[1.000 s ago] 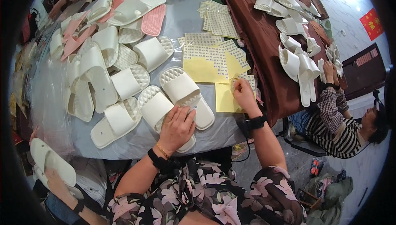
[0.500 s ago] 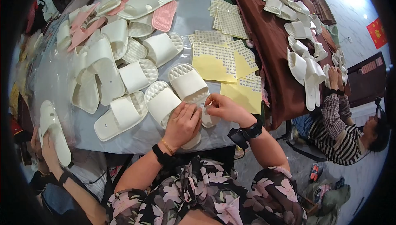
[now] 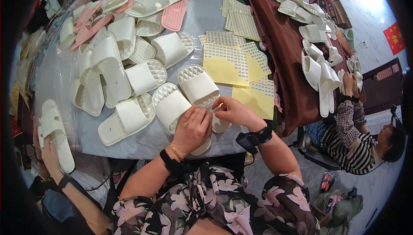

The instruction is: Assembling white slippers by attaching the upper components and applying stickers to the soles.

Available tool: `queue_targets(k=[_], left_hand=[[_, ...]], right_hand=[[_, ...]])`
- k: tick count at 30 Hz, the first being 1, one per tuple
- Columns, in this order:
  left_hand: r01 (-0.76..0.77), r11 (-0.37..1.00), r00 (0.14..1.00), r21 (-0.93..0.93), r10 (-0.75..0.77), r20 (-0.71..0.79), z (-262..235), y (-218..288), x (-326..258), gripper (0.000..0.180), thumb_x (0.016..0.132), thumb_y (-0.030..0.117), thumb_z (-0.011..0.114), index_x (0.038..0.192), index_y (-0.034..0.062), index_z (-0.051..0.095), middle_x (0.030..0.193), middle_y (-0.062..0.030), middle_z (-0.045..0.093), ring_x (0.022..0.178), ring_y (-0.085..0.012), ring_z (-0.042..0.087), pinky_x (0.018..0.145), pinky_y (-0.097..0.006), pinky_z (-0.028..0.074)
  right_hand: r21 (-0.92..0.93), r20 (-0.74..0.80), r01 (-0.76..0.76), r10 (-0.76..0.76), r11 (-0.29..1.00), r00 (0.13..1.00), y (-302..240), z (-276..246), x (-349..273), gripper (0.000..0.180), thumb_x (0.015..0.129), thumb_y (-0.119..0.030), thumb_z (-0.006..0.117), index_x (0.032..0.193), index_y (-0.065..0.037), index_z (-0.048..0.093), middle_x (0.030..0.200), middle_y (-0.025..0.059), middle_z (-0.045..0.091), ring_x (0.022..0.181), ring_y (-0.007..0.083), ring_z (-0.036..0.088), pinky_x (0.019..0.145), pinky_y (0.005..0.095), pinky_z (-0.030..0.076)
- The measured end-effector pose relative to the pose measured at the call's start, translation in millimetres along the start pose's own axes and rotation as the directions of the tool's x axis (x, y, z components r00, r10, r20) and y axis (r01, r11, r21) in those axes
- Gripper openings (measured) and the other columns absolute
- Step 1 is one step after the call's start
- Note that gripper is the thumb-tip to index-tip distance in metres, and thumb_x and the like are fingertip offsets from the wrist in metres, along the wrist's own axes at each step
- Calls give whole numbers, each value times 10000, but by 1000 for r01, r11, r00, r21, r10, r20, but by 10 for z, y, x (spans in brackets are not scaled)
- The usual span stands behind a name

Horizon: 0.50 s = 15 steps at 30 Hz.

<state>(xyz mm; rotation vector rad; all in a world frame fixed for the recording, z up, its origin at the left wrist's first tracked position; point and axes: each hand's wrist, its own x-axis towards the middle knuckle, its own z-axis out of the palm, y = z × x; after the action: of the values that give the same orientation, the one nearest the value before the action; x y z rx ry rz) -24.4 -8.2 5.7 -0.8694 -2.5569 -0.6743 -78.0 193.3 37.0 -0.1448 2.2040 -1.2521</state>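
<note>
Over a grey-covered table (image 3: pixel 200 17), we see a white slipper (image 3: pixel 198 86) at the centre of the frame, long axis slanting from upper left to lower right. Our right hand (image 3: pixel 235 113) is at its lower end, fingertips pinched together, contents hidden. Our left hand (image 3: pixel 192 129) covers the neighbouring slipper (image 3: pixel 171 110), fingers bent; whether it grips, we cannot tell.

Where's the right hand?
Head view, right of centre: the right hand is over a white slipper's near end, beside the left hand.
</note>
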Motion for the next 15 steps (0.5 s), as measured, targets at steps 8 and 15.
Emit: queue_targets(k=[8, 15], left_hand=[[-3, 1000, 1000, 29, 2, 15, 11, 4, 15, 431, 818, 189, 667, 1230, 68, 621, 1137, -82, 591, 1110, -208, 582, 1126, -376, 304], [-3, 998, 999, 67, 0, 48, 21, 38, 60, 453, 801, 211, 659, 1230, 70, 615, 1106, -91, 574, 1107, -232, 564, 1126, -403, 306]], right_hand=[[-22, -24, -21, 21, 1000, 999, -55, 19, -18, 323, 870, -139, 650, 1160, -23, 568, 741, 7, 581, 670, 93, 538, 598, 262, 439], [141, -130, 38, -20, 989, 991, 72, 41, -58, 353, 899, -102, 631, 1221, 0, 528, 734, -25, 541, 657, 50, 505, 570, 223, 400]])
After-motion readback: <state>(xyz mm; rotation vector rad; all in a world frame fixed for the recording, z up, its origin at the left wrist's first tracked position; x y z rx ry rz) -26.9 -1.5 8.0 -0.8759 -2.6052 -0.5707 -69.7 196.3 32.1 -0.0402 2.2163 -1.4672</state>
